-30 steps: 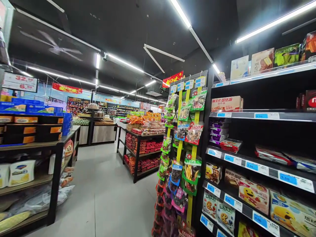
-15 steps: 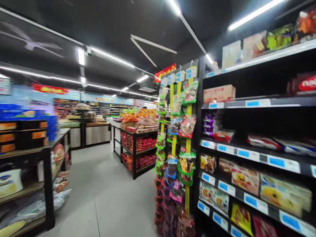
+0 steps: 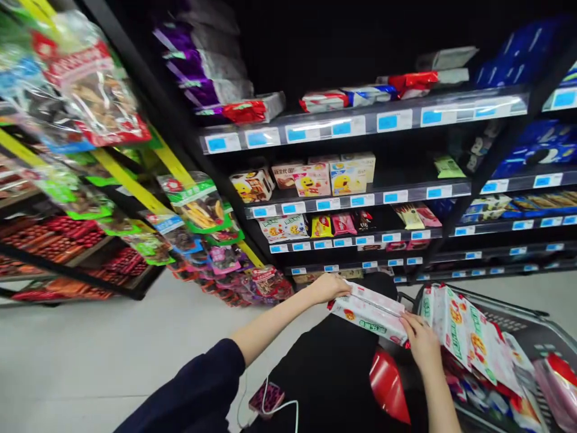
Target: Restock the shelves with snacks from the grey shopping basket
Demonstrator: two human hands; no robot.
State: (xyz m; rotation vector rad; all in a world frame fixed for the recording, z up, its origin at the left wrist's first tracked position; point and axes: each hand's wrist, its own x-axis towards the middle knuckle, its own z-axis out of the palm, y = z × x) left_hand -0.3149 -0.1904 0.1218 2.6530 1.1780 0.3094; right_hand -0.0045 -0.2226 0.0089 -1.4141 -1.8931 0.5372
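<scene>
A long white biscuit packet [image 3: 374, 310] with green lettering, biscuit pictures and red ends is held between my two hands, low in front of me. My left hand [image 3: 331, 287] closes round its far left end. My right hand [image 3: 421, 337] grips the right end, thumb and fingers on the packet. Just right of it, similar white biscuit packets [image 3: 473, 343] lie in a shopping cart [image 3: 491, 304] on top of other bagged goods. Below my hands, a glossy red object [image 3: 388, 388] shows in part; its kind is unclear.
Ahead stands a dark shelf unit [image 3: 311, 207] with boxed and bagged snacks behind price tags. Bagged snacks [image 3: 97, 90] hang on yellow strips at the left. A patterned phone-like object [image 3: 267, 398] with a white cable [image 3: 283, 409] lies against dark cloth. Grey floor [image 3: 108, 361] stretches left.
My view has swung down and to the right, from the aisle to the shelf. Both hands, the biscuit packet and the cart now show; none were in view before.
</scene>
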